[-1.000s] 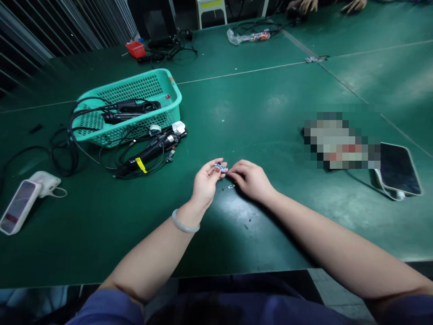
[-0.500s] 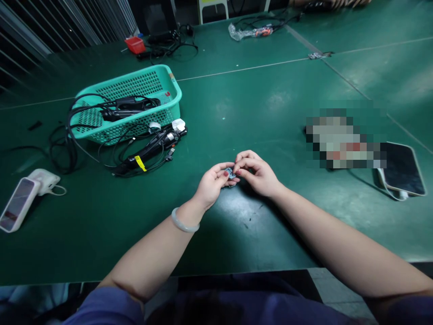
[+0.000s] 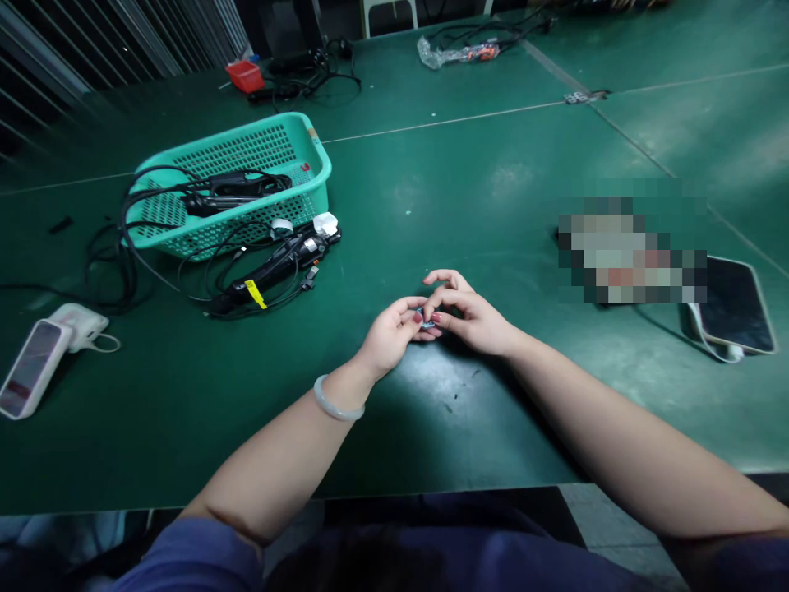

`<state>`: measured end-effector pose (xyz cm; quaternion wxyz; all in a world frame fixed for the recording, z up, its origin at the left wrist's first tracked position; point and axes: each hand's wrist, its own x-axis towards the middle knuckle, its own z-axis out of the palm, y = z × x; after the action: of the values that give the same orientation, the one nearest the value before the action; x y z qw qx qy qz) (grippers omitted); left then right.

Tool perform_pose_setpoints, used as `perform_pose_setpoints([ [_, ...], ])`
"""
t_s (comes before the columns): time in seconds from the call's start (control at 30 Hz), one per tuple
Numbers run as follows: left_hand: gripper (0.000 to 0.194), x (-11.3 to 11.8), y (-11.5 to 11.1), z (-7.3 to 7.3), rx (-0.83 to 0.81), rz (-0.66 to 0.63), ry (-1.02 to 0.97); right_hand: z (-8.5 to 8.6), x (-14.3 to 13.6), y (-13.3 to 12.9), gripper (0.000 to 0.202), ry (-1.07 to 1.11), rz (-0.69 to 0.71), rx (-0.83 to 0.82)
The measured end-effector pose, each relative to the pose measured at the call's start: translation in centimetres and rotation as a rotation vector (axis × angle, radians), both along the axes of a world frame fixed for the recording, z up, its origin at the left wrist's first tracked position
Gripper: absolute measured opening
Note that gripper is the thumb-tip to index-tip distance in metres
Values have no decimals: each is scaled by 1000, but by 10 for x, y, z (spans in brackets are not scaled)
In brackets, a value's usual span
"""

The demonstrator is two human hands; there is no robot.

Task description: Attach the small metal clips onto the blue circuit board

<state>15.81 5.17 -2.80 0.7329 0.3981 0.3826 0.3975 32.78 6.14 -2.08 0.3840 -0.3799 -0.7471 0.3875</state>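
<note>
A small light-blue piece lies between my hands above the green table, mostly covered by fingers. My left hand holds it between thumb and fingers, with the palm turned up. My right hand touches the piece from the right with thumb and index fingertip bent together, its other fingers partly raised. What exactly the right fingertips pinch is too small to tell.
Left of my hands are a black corded tool with a yellow label and a green basket holding black cabled devices. A white-cased phone lies far left, another phone at right beside a blurred item.
My right fingers have moved over the small piece, covering more of it, and one finger has lifted and stretched outward. My left hand has shifted slightly right.
</note>
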Motion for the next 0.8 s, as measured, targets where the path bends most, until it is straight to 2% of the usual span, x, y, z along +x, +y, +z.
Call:
perform_pose_setpoints([
  [0.33,21,1,0,1,-22,26,-8,0,3,0,12,10,29,-60],
  [0.8,30,0,0,1,-11,3,-3,-2,0,-1,8,57,-105,-60],
])
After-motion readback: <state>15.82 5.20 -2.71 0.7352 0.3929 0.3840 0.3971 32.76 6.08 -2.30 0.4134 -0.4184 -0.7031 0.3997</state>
